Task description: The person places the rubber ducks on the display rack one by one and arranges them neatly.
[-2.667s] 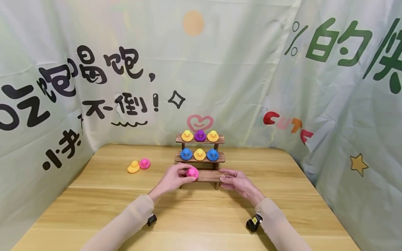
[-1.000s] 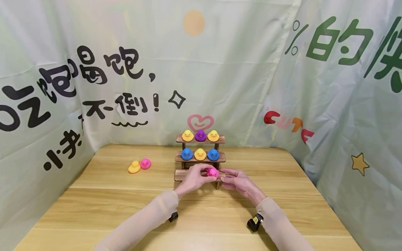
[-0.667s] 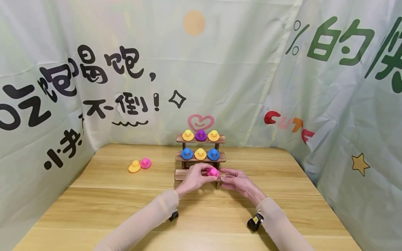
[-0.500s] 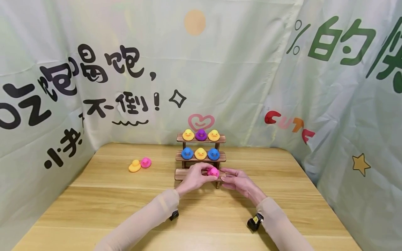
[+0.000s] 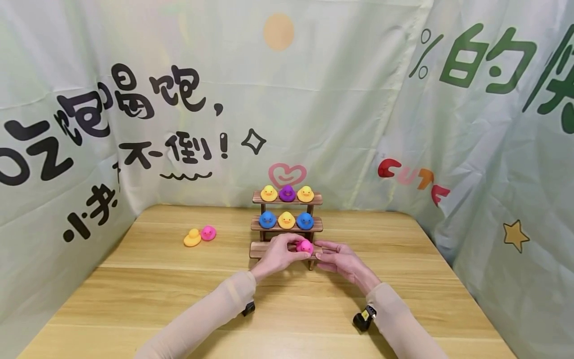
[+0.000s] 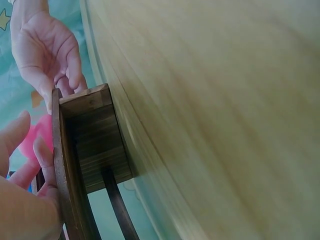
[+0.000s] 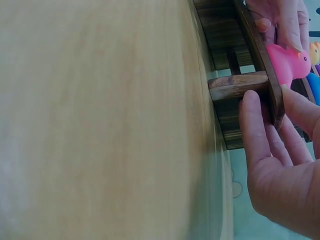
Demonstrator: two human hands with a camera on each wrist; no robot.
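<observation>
My left hand [image 5: 279, 255] holds a pink rubber duck [image 5: 305, 247] between thumb and fingers, at the right end of the bottom board of a three-tier wooden display stand [image 5: 257, 249]. In the right wrist view the pink duck [image 7: 289, 62] sits upright on that board. My right hand [image 5: 343, 262] grips the board's right end, thumb at its upper edge and fingers below by the leg [image 7: 237, 85]. On the middle tier a yellow duck [image 5: 286, 220] stands between two blue ducks, the left blue duck [image 5: 267, 219] among them. A purple duck [image 5: 287, 193] sits between two yellow ducks on top.
On the table's left side lie a yellow duck [image 5: 192, 238] and another pink duck [image 5: 208, 233], side by side. The wooden table [image 5: 296, 314] is backed by a printed cloth curtain [image 5: 323, 114] close behind the stand.
My left hand has moved the pink duck from the left end of the bottom board to its right end. In the last second both hands stay nearly still.
</observation>
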